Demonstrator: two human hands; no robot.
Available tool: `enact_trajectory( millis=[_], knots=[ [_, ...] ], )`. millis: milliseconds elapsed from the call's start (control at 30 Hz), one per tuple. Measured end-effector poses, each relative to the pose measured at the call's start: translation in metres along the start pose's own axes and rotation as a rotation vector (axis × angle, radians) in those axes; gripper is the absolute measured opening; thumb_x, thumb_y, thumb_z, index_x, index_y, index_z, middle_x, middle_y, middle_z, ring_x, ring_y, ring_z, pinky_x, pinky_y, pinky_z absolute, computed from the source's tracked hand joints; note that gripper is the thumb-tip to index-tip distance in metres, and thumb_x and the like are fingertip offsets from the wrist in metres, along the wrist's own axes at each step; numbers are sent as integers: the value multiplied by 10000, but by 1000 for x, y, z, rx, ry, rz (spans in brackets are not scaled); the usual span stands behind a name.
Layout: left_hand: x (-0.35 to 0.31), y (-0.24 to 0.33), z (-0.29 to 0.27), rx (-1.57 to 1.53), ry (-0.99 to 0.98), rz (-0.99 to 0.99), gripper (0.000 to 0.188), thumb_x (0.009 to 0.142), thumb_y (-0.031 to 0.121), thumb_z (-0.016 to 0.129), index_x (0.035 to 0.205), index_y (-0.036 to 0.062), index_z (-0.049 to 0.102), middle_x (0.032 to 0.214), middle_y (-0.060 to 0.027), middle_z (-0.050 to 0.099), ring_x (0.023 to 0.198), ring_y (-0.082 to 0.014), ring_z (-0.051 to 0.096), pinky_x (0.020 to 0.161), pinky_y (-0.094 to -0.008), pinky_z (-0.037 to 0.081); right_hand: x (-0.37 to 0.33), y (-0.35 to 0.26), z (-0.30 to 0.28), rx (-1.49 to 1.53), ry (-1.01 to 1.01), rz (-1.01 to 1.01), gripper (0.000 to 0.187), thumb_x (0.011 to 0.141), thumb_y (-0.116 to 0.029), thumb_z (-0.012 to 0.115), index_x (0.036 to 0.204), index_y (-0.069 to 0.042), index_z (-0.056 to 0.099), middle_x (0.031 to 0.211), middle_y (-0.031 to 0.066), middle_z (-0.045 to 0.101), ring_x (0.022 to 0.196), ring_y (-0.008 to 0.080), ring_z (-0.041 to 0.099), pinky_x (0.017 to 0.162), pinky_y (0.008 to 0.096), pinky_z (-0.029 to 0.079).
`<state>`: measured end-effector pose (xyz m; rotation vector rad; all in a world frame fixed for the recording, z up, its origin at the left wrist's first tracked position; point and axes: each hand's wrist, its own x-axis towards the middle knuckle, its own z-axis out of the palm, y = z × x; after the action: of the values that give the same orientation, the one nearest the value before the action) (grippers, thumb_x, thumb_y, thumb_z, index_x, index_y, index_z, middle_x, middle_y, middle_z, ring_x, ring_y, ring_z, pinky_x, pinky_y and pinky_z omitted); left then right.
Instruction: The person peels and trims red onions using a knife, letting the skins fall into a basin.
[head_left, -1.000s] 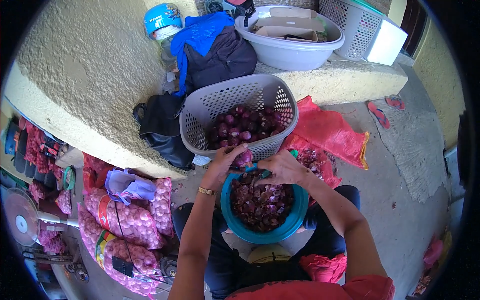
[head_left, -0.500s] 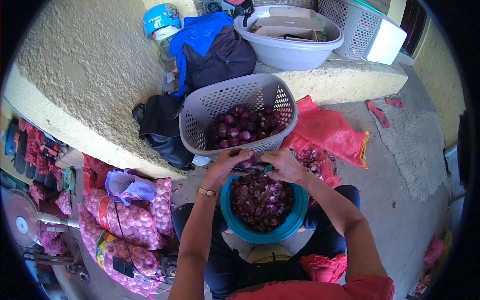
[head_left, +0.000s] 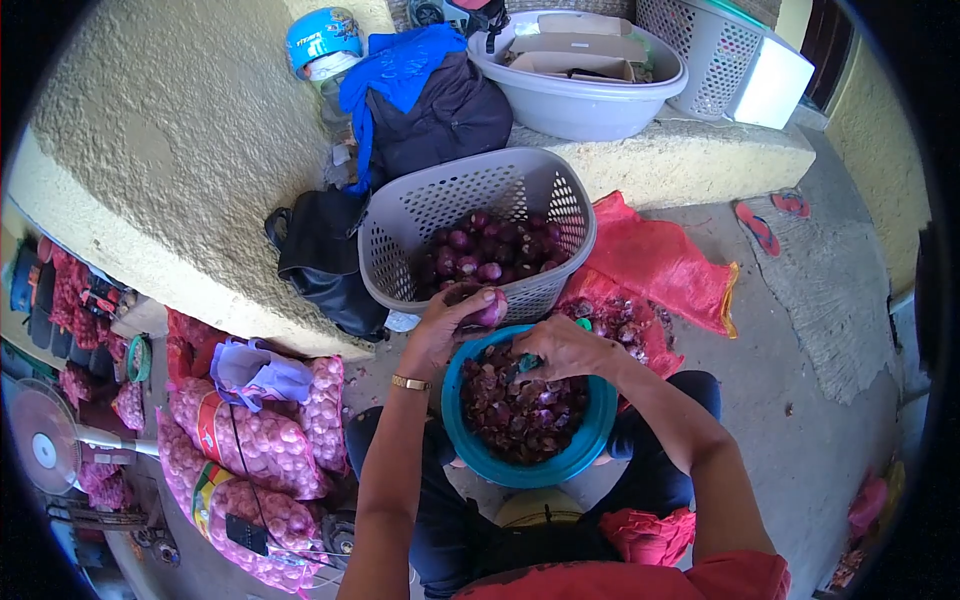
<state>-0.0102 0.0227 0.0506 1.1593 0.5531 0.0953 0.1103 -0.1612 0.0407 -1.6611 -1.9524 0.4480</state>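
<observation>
My left hand (head_left: 445, 325) is closed around a red onion (head_left: 488, 309), held just in front of the grey plastic basket (head_left: 470, 180). Several red onions (head_left: 490, 250) lie in that basket. My right hand (head_left: 568, 348) is over the teal basin (head_left: 527, 476), its fingers closed on a small green-handled tool (head_left: 528, 362); the blade is too small to make out. Onion skins and scraps (head_left: 525, 410) fill much of the basin, which stands between my legs. The two hands are apart.
Red mesh sacking (head_left: 665, 265) with more skins lies right of the basket. Full mesh sacks of onions (head_left: 265, 450) stand at left beside a fan (head_left: 42, 448). A black bag (head_left: 325, 265) leans by the wall. A grey tub (head_left: 580, 105) sits on the ledge behind.
My hands have drawn apart. The left hand has tilted up with the onion, and the right has lowered over the basin with the green-handled tool.
</observation>
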Motion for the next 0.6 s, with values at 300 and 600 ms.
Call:
enact_trajectory(
  millis=[300,600],
  knots=[
    [-2,3,2,70,-89,-108,469,805,349,752,1141,47,627,1053,-62,650,945,-157,628,788,-335,558,4,9,-7,161,450,287,443,755,-342,782,960,12,613,756,187,649,729,365,658,639,400,514],
    [-2,1,3,126,-98,-107,484,800,366,754,1145,49,628,1033,-50,645,919,-140,613,791,-323,546,3,14,-4,10,412,340,517,765,-466,744,841,15,569,667,193,615,686,399,644,592,451,501]
  ],
)
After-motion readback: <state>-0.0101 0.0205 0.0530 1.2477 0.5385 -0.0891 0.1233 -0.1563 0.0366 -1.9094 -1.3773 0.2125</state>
